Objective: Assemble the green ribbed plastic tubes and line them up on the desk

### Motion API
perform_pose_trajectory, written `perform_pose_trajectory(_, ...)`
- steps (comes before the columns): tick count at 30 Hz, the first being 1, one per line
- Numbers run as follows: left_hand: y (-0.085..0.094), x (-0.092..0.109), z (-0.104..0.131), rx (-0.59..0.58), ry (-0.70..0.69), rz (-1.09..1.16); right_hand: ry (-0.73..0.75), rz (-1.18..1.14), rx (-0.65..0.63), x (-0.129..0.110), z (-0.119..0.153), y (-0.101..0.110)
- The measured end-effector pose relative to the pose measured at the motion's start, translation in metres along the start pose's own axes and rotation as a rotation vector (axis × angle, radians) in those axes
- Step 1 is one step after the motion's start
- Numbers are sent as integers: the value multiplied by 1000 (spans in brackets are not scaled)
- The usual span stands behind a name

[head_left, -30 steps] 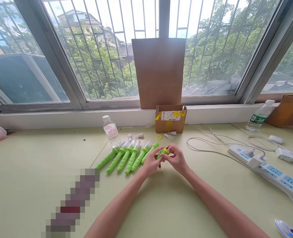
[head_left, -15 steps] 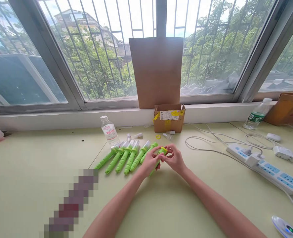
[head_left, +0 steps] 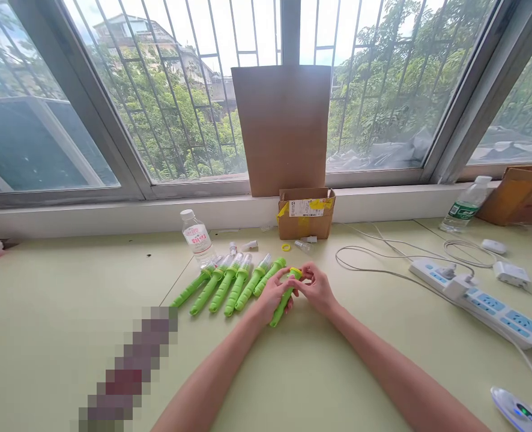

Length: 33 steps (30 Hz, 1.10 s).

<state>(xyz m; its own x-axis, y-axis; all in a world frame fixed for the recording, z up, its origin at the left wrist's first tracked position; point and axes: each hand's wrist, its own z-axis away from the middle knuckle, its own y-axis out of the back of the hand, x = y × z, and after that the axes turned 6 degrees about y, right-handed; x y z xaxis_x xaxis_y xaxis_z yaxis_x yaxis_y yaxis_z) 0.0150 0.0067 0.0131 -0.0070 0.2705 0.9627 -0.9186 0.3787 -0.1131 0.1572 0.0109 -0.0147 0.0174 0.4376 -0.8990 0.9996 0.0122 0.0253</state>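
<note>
My left hand (head_left: pixel 275 295) is closed around a green ribbed plastic handle (head_left: pixel 280 306), which slants with its narrow end toward me. A yellow ring (head_left: pixel 295 272) sits at the wide upper end of that handle. At this end, the fingers of my right hand (head_left: pixel 316 288) are bent in and pinch the ring's edge; the fingertips are partly hidden. Just left of my hands lies another green handle (head_left: pixel 269 277) with no clear top visible. Beside it, several green sticks with clear tops (head_left: pixel 236 288) lie in a slanted row.
A water bottle (head_left: pixel 197 237) stands behind the row. A loose yellow ring (head_left: pixel 286 247), small clear-and-white pieces (head_left: pixel 302 245) and an open cardboard box (head_left: pixel 305 227) are at the back. Cables and a power strip (head_left: pixel 482 303) lie at the right, near another bottle (head_left: pixel 464 207).
The held handle has tilted in my left hand, so more of its lower end shows. My right fingers have shifted slightly at the yellow ring. The view has moved a little.
</note>
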Motion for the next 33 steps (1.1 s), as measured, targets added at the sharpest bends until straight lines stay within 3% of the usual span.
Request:
perform_pose_trajectory(11, 2, -8, -7, -11, 35, 43, -74, -203, -69, 7, -4, 1)
perform_pose_trajectory(16, 2, -11, -7, -19, -27, -20, -90, -226, 73, 9, -7, 6)
perform_pose_trajectory(19, 1, -16, -8, 49, -67, -45, -113, -225, 167, 10, -11, 13)
perform_pose_trajectory(24, -2, -21, -10, 152, -126, -88, -130, -192, 220, 14, -11, 18)
perform_pose_trajectory(33, 2, -18, -9, 131, -107, -38, -112, -122, 83, 11, -8, 14)
